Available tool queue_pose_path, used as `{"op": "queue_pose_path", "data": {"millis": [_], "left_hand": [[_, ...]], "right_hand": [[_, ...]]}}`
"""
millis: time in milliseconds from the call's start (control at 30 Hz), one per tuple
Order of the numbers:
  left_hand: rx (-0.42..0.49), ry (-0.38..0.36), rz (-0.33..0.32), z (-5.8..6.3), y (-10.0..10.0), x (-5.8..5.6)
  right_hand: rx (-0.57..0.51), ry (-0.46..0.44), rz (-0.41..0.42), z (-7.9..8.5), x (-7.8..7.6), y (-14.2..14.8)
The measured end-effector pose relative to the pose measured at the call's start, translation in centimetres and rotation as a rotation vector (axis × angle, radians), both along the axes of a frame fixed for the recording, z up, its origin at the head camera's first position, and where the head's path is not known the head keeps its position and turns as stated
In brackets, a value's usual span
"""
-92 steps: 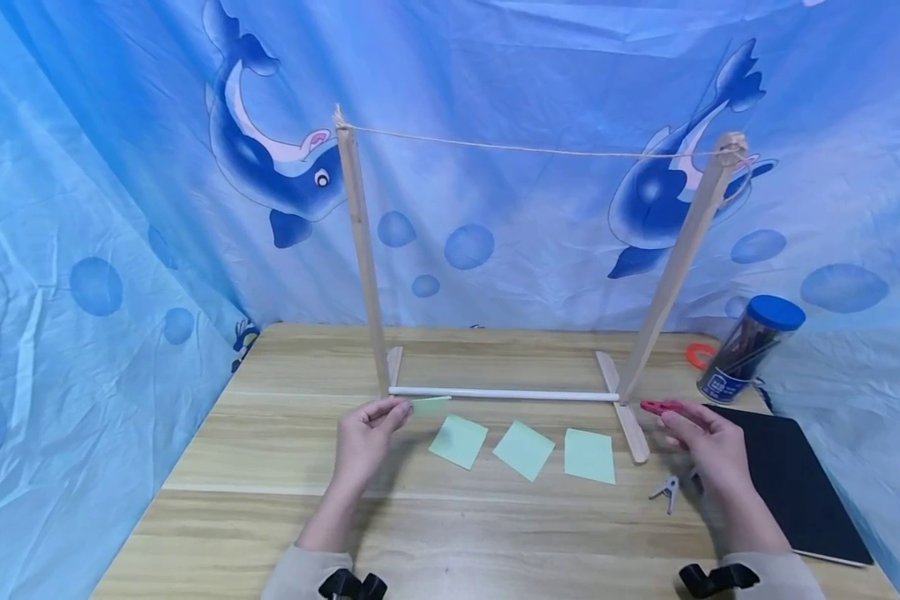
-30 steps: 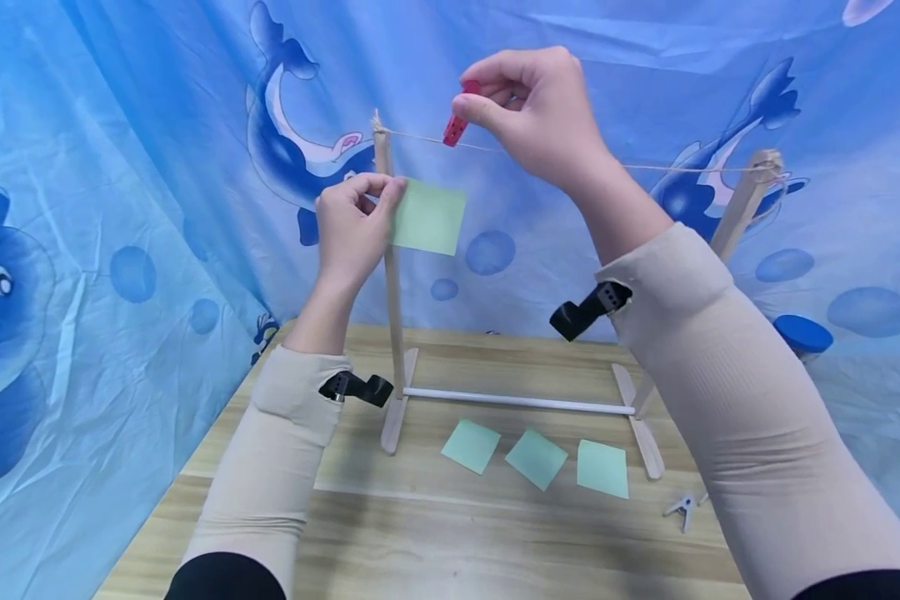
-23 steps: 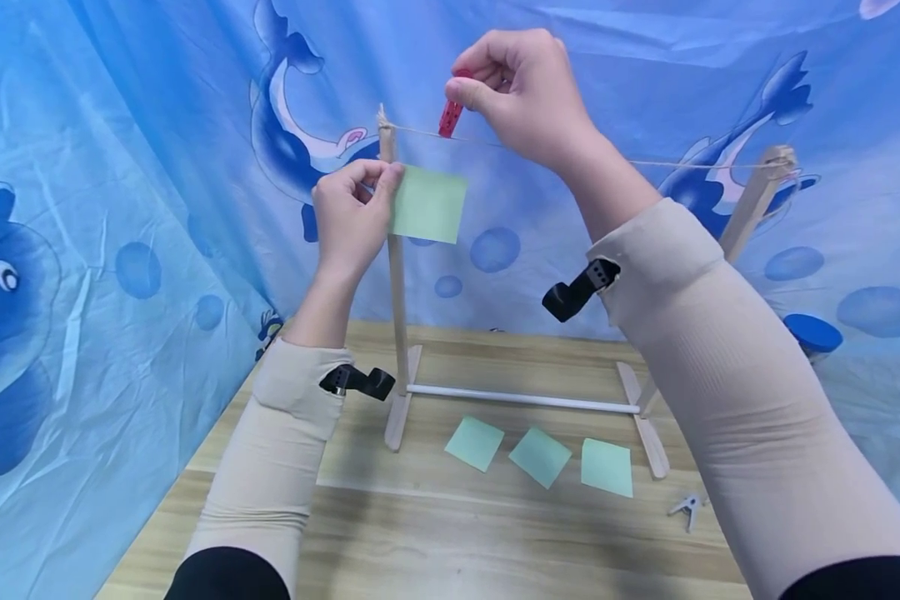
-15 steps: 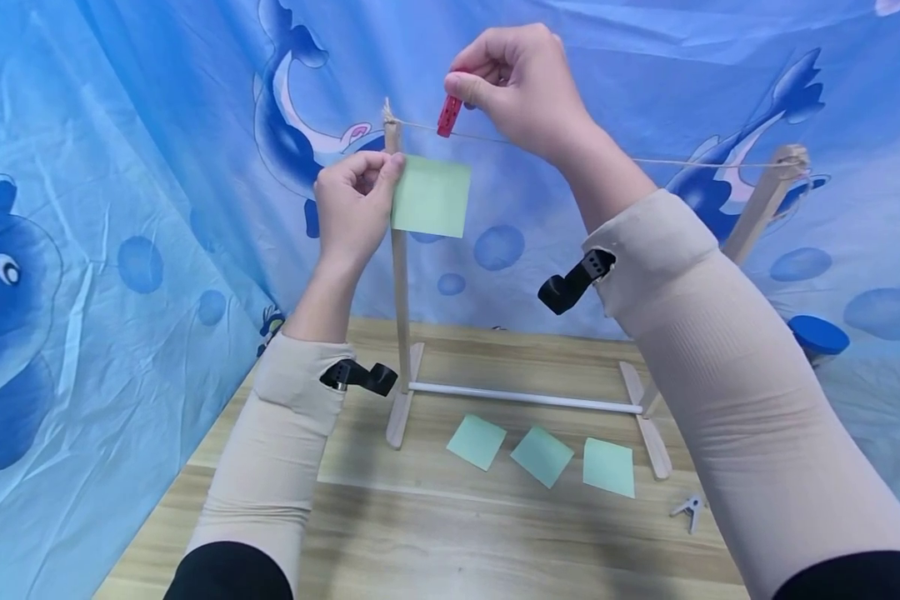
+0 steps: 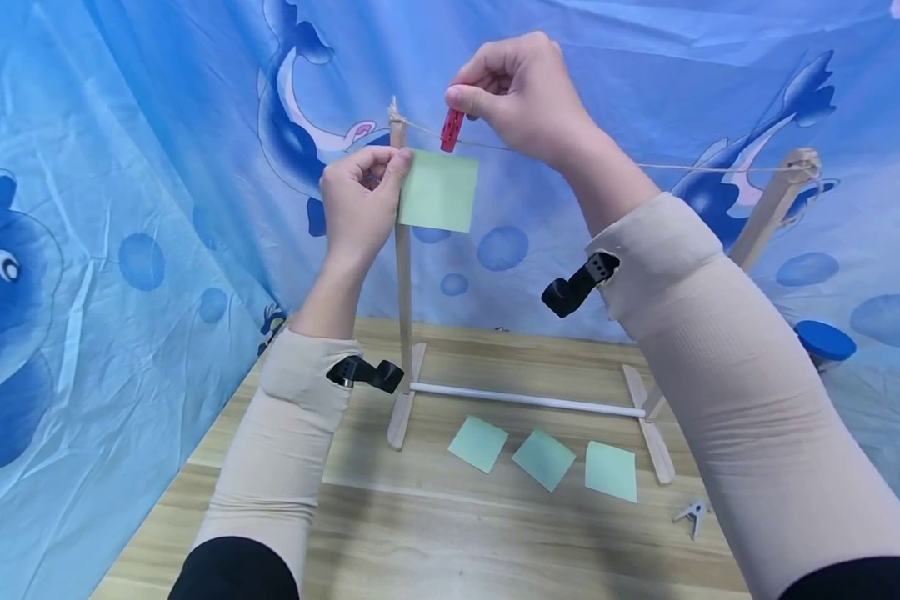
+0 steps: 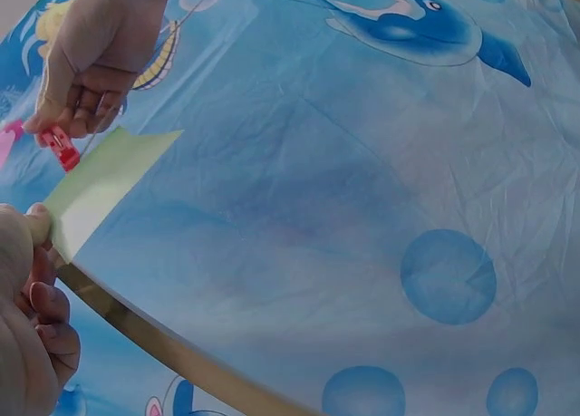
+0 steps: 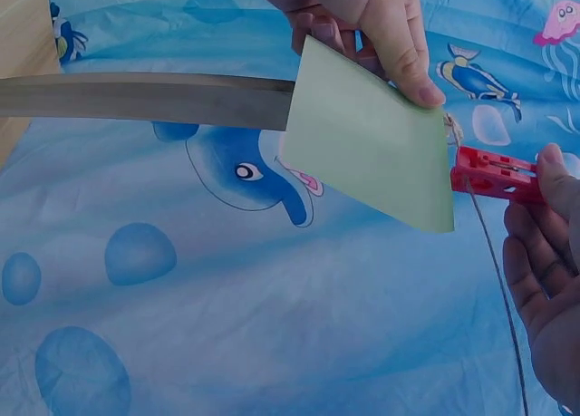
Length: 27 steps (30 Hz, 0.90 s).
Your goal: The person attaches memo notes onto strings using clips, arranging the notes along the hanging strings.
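Note:
My left hand (image 5: pixel 362 196) pinches a square light-green paper note (image 5: pixel 438 193) by its upper left corner, beside the top of the left wooden post (image 5: pixel 403 283). Just above the note, my right hand (image 5: pixel 528 96) grips a red clothespin (image 5: pixel 452 131) between thumb and fingers, its tip pointing down. The string (image 5: pixel 705 168) runs between the posts and meets the tip of the clothespin (image 7: pixel 494 173), close to the note's upper edge. Whether the clothespin has bitten onto the note cannot be told. Both hands also show in the left wrist view.
Three more green notes (image 5: pixel 543 459) lie on the wooden table (image 5: pixel 450 542) in front of the stand's white rod (image 5: pixel 525 400). A grey clothespin (image 5: pixel 693 517) lies to their right. Behind the right arm stands a blue-lidded jar (image 5: pixel 825 340). A right post (image 5: pixel 776 204) holds the string's other end.
Both hands have risen from the table to the string, with the note and red clothespin. In the last half second the clothespin has come down slightly onto the string, nearer the note's top edge.

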<state>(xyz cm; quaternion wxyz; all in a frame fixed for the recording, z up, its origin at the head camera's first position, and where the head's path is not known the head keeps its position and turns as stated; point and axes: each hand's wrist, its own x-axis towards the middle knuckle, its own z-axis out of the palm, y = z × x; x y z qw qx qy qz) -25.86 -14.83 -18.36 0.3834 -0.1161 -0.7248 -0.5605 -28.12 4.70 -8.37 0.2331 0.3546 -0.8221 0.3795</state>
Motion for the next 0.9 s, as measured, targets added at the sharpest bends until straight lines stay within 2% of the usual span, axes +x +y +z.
{"op": "queue_pose_path", "data": {"millis": [200, 367, 633, 900], "left_hand": [[-0.011, 0.001, 0.009, 0.06, -0.02, 0.14], [-0.01, -0.002, 0.006, 0.07, -0.04, 0.12], [0.007, -0.013, -0.012, 0.3, 0.0, 0.21], [0.043, -0.028, -0.062, 0.62, 0.08, 0.11]], "right_hand": [[0.01, -0.051, -0.064, 0.62, -0.11, -0.45], [0.025, -0.12, -0.028, 0.85, -0.13, -0.73], [0.05, -0.102, 0.026, 0.85, 0.09, -0.45], [0.107, -0.069, 0.021, 0.81, 0.1, -0.49]]}}
